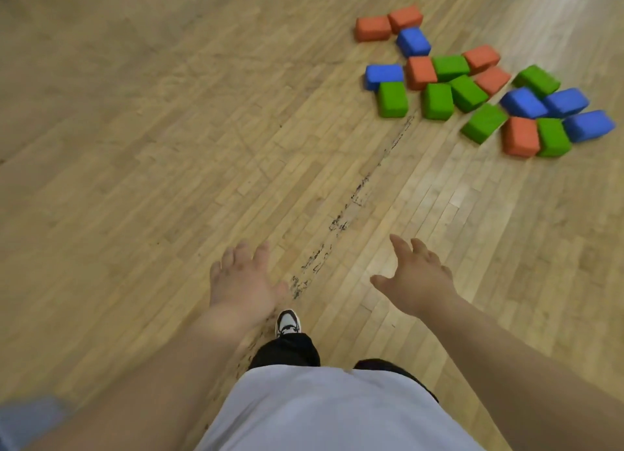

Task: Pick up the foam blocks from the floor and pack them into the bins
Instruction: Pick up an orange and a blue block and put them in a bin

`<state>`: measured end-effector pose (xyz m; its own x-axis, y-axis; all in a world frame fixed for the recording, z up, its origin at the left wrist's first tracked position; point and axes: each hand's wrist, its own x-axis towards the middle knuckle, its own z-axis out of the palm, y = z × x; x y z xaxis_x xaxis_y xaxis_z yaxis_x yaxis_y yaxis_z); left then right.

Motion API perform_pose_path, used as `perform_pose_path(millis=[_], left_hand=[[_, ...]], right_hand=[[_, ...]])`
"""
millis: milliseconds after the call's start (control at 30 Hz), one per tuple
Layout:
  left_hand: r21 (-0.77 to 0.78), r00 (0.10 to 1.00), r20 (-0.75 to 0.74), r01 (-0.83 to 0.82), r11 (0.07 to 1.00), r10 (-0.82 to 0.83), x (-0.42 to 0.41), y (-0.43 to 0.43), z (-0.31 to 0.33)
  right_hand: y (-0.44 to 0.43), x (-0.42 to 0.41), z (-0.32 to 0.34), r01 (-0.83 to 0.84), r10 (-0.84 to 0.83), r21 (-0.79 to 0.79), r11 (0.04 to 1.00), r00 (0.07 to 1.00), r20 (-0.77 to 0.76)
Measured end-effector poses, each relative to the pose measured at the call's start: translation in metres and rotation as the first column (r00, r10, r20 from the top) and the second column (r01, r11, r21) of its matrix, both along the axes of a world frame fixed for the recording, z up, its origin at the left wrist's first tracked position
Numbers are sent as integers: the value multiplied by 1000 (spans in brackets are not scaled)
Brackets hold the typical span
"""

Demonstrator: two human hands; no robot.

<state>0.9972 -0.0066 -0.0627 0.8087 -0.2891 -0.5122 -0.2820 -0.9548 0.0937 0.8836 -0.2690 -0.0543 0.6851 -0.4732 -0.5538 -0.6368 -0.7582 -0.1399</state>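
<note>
Head view, looking down at a wooden floor [135, 146]: at near left the left hand [241, 281] hangs palm down, fingers loosely spread, holding nothing. Just right of it a black-and-white shoe [287, 322] stands by a dark scuff line [358, 194] running toward the far right. The right hand [418, 278] reaches forward, fingers apart and empty. Far right, well apart from both hands, red, blue and green foam blocks [450, 67] lie clustered, many touching.

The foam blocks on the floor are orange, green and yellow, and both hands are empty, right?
Not quite. The head view shows no yellow: the foam blocks are orange, green and blue. They lie on the floor, and the left hand and right hand are both empty.
</note>
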Motion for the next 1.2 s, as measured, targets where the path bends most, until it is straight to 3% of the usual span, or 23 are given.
perform_pose_path(millis=[400,633,933,1200], left_hand=[[21,996,3,93,995,-93,207,-73,-6],[42,997,12,82,996,-82,330,-188,-18],[13,999,5,52,999,-52,481,-338,11],[34,990,23,135,990,-136,660,-435,-8]], right_hand=[[-67,183,-4,65,-65,-5,998,998,22],[-186,309,-28,88,-89,19,996,995,34],[-340,471,-1,51,-52,14,999,997,52],[-430,627,-20,97,-98,23,995,994,51]])
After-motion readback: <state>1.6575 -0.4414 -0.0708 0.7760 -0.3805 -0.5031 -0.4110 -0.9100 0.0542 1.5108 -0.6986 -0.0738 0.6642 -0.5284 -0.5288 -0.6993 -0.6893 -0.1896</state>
